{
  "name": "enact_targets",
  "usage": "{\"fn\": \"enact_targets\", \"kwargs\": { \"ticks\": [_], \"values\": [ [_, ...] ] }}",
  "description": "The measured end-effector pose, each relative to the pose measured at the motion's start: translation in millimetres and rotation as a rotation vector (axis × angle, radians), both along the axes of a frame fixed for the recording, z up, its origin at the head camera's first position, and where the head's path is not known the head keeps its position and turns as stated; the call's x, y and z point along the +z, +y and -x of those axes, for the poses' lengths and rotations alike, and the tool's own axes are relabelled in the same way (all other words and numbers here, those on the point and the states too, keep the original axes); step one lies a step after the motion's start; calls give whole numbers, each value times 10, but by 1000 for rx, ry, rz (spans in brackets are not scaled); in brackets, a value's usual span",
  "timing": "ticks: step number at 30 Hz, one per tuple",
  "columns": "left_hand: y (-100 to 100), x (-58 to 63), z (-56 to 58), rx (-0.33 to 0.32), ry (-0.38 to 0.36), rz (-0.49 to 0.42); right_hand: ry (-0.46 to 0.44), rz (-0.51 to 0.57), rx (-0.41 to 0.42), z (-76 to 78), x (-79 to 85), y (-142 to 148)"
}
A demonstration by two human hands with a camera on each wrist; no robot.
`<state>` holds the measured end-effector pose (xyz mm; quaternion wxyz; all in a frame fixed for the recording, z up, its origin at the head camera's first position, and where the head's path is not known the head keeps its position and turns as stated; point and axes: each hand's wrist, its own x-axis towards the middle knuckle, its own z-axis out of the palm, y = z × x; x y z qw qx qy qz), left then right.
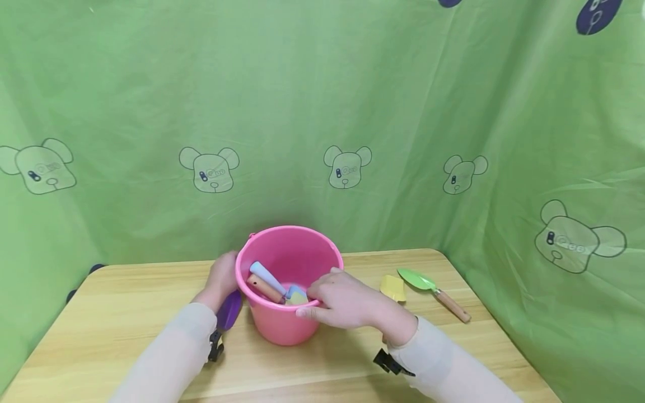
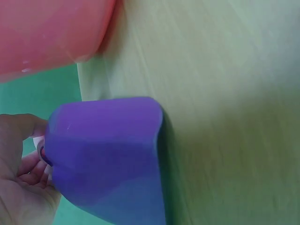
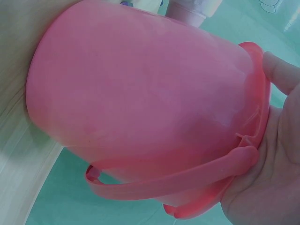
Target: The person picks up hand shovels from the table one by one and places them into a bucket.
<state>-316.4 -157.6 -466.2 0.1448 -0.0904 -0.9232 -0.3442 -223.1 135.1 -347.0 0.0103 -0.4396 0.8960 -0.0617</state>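
A pink bucket (image 1: pixel 284 322) stands on the table, its rim (image 1: pixel 328 244) tipped toward me in the head view. My right hand (image 1: pixel 347 296) lies over the near right rim, thumb outside and fingers reaching inside; the fingertips are hidden. Inside the bucket lean a light-blue handle (image 1: pixel 267 277) and a wooden handle (image 1: pixel 265 288), with blue and pale-yellow pieces near the fingers. Left of the bucket, my left hand (image 1: pixel 221 277) grips a purple toy shovel (image 2: pixel 105 150) by its handle end, the wide blade pointing back toward the wrist.
On the right of the wooden table (image 1: pixel 126 319) lie a yellow toy mould (image 1: pixel 392 287) and a green-bladed trowel (image 1: pixel 417 280) with a wooden handle. Green curtains (image 1: pixel 282 112) enclose the back and sides. The bucket's pink carrying handle (image 3: pixel 173 183) hangs along its outside.
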Motion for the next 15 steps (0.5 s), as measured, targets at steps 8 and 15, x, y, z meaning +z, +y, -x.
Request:
{"fn": "enact_targets", "kwargs": {
  "ticks": [8,15],
  "values": [
    [-20,49,-14,40,-24,-46,5,1,0,13,-4,2],
    [-39,33,-10,57,-24,-55,2,1,-1,12,-14,4]
  ]
}}
